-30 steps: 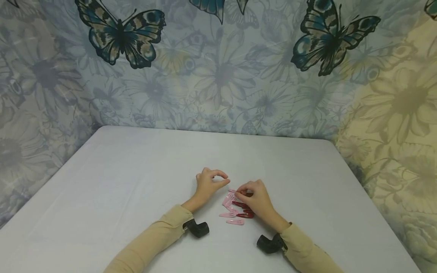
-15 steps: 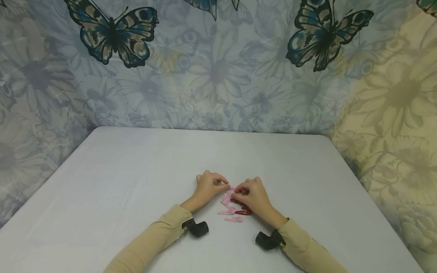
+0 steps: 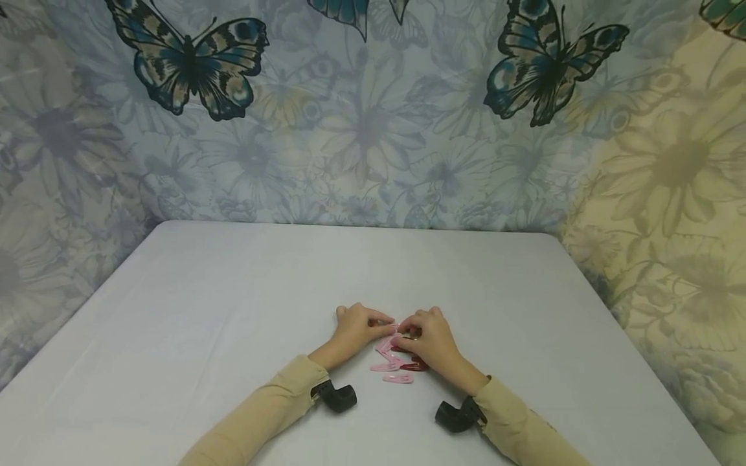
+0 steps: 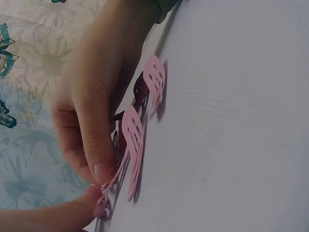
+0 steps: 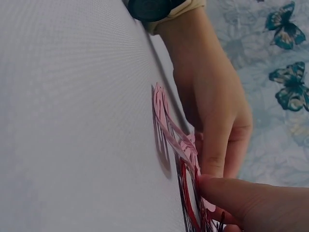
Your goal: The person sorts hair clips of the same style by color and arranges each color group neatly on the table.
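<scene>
Over the white worktop (image 3: 221, 304), left grip (image 3: 357, 327) and right grip (image 3: 432, 338) stand narrowed at the clips (image 3: 398, 379), any hold unclear, flowered wall (image 3: 373, 129) at twelve o'clock!

The left hand (image 3: 355, 325) was farther back a second ago. Now it has come down, and its fingers are right at the top pink clip (image 3: 396, 325). The right hand (image 3: 430, 336) has slid over too (just a little bit), so less of the red clips (image 3: 414, 367) shows.
</scene>
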`<state>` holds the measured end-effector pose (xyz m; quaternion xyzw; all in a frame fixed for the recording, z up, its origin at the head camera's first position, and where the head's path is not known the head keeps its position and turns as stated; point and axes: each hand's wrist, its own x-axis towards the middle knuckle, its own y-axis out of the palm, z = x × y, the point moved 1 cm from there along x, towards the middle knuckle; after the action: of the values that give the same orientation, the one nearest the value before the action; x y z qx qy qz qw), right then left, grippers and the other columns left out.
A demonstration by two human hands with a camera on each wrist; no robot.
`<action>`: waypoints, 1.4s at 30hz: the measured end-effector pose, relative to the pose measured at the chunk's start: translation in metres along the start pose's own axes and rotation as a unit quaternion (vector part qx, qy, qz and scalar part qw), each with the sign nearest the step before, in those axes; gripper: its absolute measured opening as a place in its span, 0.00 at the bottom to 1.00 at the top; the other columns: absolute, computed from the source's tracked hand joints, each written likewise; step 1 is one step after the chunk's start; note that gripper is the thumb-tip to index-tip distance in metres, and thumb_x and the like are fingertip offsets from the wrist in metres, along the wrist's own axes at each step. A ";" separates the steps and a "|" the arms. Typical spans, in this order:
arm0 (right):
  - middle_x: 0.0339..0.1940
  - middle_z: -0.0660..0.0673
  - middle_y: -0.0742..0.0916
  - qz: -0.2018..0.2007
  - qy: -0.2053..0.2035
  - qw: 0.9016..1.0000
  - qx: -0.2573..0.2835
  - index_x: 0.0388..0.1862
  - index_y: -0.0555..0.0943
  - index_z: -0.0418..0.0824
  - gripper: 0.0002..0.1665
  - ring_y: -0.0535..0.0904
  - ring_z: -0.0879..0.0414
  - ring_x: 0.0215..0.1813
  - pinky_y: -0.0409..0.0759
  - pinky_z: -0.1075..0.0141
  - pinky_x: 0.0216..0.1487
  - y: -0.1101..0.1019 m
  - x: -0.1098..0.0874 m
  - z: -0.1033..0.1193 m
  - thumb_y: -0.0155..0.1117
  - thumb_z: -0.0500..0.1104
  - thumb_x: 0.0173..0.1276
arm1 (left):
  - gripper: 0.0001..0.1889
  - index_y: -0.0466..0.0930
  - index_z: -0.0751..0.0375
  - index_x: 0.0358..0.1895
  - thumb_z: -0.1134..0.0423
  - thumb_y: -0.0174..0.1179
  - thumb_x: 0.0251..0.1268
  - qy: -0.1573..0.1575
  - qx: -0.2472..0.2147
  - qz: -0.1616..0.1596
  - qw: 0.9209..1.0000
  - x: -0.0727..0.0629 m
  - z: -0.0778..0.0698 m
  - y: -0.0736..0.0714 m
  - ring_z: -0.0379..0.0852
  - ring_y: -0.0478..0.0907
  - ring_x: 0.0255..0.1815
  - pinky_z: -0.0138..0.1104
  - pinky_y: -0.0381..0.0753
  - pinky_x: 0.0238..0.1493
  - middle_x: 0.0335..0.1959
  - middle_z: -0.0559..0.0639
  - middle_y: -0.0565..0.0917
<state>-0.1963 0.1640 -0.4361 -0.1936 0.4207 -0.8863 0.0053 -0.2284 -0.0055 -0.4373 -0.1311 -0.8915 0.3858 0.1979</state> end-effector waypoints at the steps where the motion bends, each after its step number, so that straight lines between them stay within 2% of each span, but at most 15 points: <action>1: 0.18 0.52 0.76 -0.002 -0.001 1.000 0.001 0.22 0.85 0.41 0.09 0.62 0.59 0.30 0.58 0.71 0.33 0.000 0.000 0.000 0.80 0.40 0.45 | 0.12 0.90 0.53 0.39 0.52 0.69 0.54 -0.001 0.003 0.006 1.000 0.000 -0.001 0.001 0.40 0.68 0.29 0.37 0.50 0.39 0.20 0.47 0.83; 3: 0.18 0.52 0.76 -0.003 0.001 1.000 0.005 0.21 0.85 0.41 0.09 0.61 0.60 0.30 0.58 0.72 0.33 -0.001 -0.001 0.000 0.80 0.40 0.45 | 0.11 0.90 0.52 0.38 0.53 0.69 0.55 -0.001 0.008 0.011 1.000 -0.001 -0.002 0.003 0.40 0.70 0.29 0.37 0.50 0.39 0.21 0.47 0.83; 11: 0.18 0.52 0.78 -0.007 0.006 1.000 0.007 0.23 0.86 0.41 0.08 0.62 0.60 0.30 0.58 0.72 0.33 -0.003 -0.003 -0.001 0.79 0.40 0.47 | 0.08 0.91 0.52 0.35 0.55 0.69 0.55 0.013 0.021 -0.003 1.000 0.000 -0.002 0.005 0.40 0.73 0.29 0.37 0.50 0.39 0.22 0.45 0.85; 18: 0.25 0.48 0.84 -0.008 -0.003 1.000 -0.005 0.25 0.86 0.40 0.09 0.64 0.59 0.32 0.62 0.70 0.34 -0.001 -0.002 -0.002 0.80 0.40 0.47 | 0.06 0.90 0.52 0.30 0.55 0.68 0.57 0.022 0.028 -0.015 0.999 0.002 -0.001 0.004 0.40 0.75 0.29 0.38 0.51 0.40 0.26 0.44 0.88; 26: 0.26 0.47 0.85 0.002 0.012 1.000 0.012 0.26 0.87 0.40 0.09 0.65 0.59 0.34 0.62 0.70 0.36 0.001 -0.002 0.000 0.79 0.40 0.48 | 0.11 0.86 0.51 0.19 0.50 0.72 0.49 0.023 0.053 -0.030 0.998 0.010 -0.002 0.005 0.37 0.70 0.24 0.39 0.50 0.39 0.17 0.43 0.82; 30: 0.26 0.47 0.84 -0.002 0.004 1.000 0.010 0.25 0.86 0.40 0.09 0.65 0.59 0.33 0.61 0.71 0.35 0.001 -0.004 0.001 0.79 0.40 0.47 | 0.10 0.88 0.53 0.27 0.51 0.72 0.50 0.005 0.045 -0.021 0.999 0.011 -0.004 0.006 0.38 0.70 0.25 0.39 0.51 0.39 0.19 0.45 0.82; 34: 0.26 0.47 0.85 -0.012 -0.004 1.000 0.011 0.25 0.86 0.40 0.09 0.66 0.58 0.33 0.61 0.70 0.35 -0.001 -0.004 0.002 0.79 0.40 0.46 | 0.12 0.90 0.53 0.38 0.53 0.70 0.53 0.014 0.046 0.002 0.999 0.011 -0.008 0.006 0.41 0.71 0.29 0.38 0.50 0.38 0.28 0.47 0.84; 38: 0.27 0.47 0.86 -0.003 0.001 1.000 0.011 0.26 0.87 0.40 0.08 0.66 0.59 0.33 0.62 0.70 0.36 -0.002 -0.004 0.003 0.79 0.40 0.48 | 0.08 0.90 0.51 0.35 0.55 0.70 0.54 0.017 0.059 0.009 0.998 0.010 -0.010 0.006 0.43 0.69 0.31 0.40 0.52 0.39 0.32 0.48 0.84; 42: 0.26 0.48 0.86 0.001 0.007 1.000 0.005 0.25 0.86 0.41 0.08 0.66 0.59 0.33 0.62 0.70 0.36 -0.003 -0.004 0.002 0.78 0.40 0.49 | 0.04 0.90 0.52 0.31 0.58 0.70 0.55 0.002 0.040 -0.001 0.999 0.010 -0.011 0.006 0.45 0.72 0.34 0.41 0.52 0.40 0.33 0.48 0.87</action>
<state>-0.1916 0.1649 -0.4344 -0.1873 0.4164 -0.8897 0.0046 -0.2317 0.0094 -0.4321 -0.1232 -0.8750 0.4206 0.2054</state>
